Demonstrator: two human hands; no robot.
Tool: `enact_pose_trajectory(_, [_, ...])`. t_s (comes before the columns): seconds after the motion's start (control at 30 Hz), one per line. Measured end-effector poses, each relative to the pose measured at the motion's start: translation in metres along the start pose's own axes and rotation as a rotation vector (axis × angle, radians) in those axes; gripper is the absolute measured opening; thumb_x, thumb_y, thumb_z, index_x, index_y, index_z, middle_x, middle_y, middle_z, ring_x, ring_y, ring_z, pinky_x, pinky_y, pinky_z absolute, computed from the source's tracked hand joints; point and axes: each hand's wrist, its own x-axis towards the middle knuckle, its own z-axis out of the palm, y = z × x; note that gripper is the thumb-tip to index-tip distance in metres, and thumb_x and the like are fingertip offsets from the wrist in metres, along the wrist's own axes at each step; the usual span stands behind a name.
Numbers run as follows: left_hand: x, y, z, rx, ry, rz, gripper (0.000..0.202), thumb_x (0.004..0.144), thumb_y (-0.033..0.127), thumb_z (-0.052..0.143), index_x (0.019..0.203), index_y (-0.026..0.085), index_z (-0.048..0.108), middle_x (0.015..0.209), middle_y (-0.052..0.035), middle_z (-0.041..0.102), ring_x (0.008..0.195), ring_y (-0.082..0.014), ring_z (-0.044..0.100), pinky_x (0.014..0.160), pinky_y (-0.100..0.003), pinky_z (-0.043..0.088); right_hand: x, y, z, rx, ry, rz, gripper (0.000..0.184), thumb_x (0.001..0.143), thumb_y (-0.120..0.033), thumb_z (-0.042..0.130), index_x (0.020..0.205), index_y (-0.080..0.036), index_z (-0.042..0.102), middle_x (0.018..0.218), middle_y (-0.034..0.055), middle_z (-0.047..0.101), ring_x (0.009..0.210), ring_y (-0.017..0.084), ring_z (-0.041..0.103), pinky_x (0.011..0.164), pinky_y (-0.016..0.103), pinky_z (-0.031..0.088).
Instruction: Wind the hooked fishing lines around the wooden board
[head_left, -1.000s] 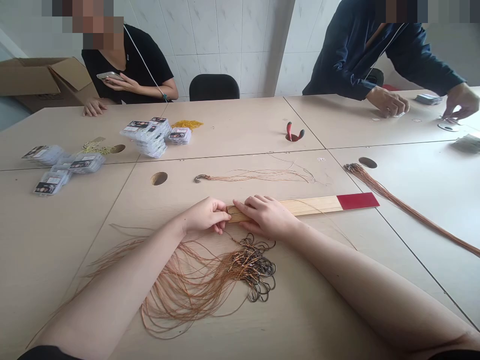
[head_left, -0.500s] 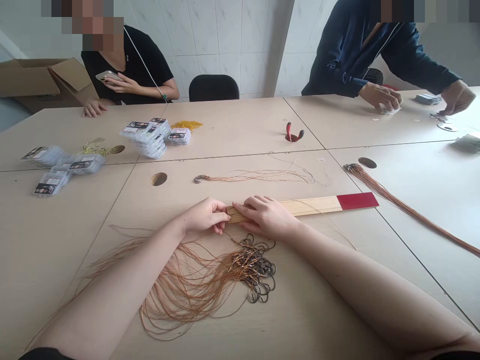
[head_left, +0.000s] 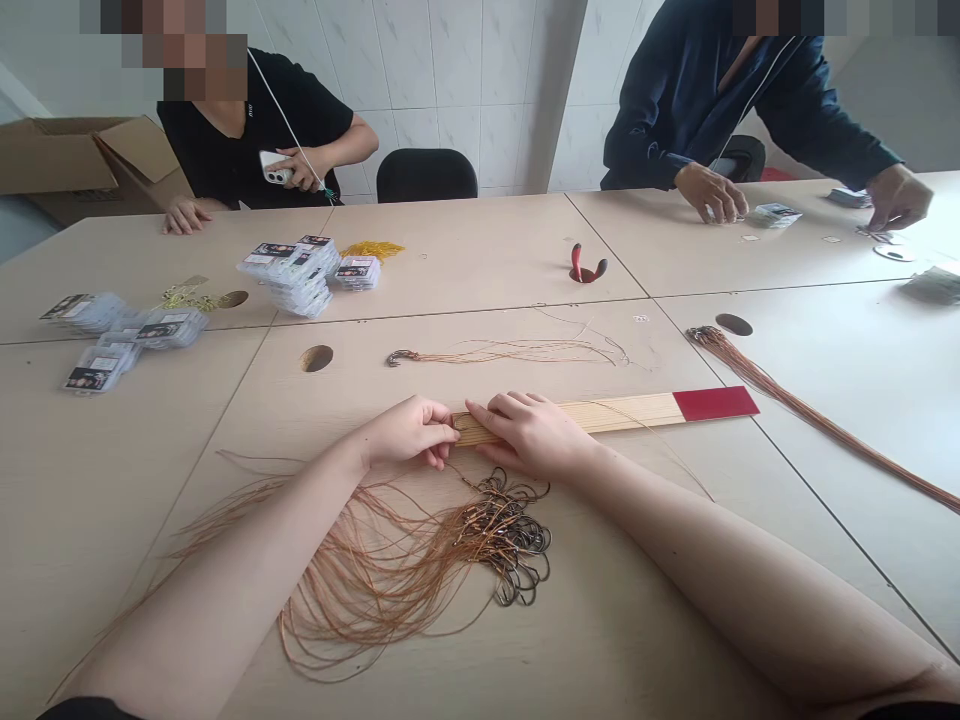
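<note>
A long wooden board (head_left: 637,411) with a red end lies across the table in front of me. At its left end my left hand (head_left: 416,432) is closed, thumb and fingers pinched on a dark fishing hook (head_left: 460,423), mostly hidden by the fingers. My right hand (head_left: 529,432) lies over the board with its fingers stretched out, pressing on it. A thin brown line (head_left: 675,455) comes out past the right hand and trails over the board's near edge. Below both hands is a pile of fishing hooks (head_left: 514,535) tied to brown lines (head_left: 367,590).
Behind the board lies a small bunch of hooked lines (head_left: 510,350); a thicker bundle (head_left: 810,405) is at right. Red-handled pliers (head_left: 577,262) stand in a table hole. Stacked plastic boxes (head_left: 296,275) are at left. Two people sit opposite, one holding a phone (head_left: 274,167).
My hands and the board are practically still. Across the table, one person has turned and shifted the phone rightward; the other person's hand has moved left off a small clear box.
</note>
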Motion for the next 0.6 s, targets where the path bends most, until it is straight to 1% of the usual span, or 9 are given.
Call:
enact_pose_trajectory(0.27, [-0.0005,0.0003,-0.0033,-0.067,-0.057,0.017,0.020,0.079,0.029,0.055,0.068,0.013,0.055,0.059,0.0000,0.059,0.053,-0.0100,0.060,0.050,-0.019,0.047,0.0008,-0.0017,-0.0023,-0.013,-0.013,0.009,0.053,0.088,-0.043,0.039,0.132,-0.014,0.036,0.096,0.0106,0.052,0.087,0.020,0.049,0.075,0.033,0.043])
enact_pose_trajectory(0.6, [-0.0009,0.0003,-0.0036,-0.083,-0.063,0.014,0.019,0.079,0.028,0.056,0.067,0.013,0.054,0.059,0.0006,0.059,0.054,-0.0093,0.060,0.051,-0.018,0.047,0.0008,-0.0038,-0.0073,-0.029,-0.026,0.004,0.051,0.089,-0.043,0.037,0.131,-0.014,0.037,0.096,0.0106,0.053,0.083,0.019,0.050,0.071,0.032,0.043])
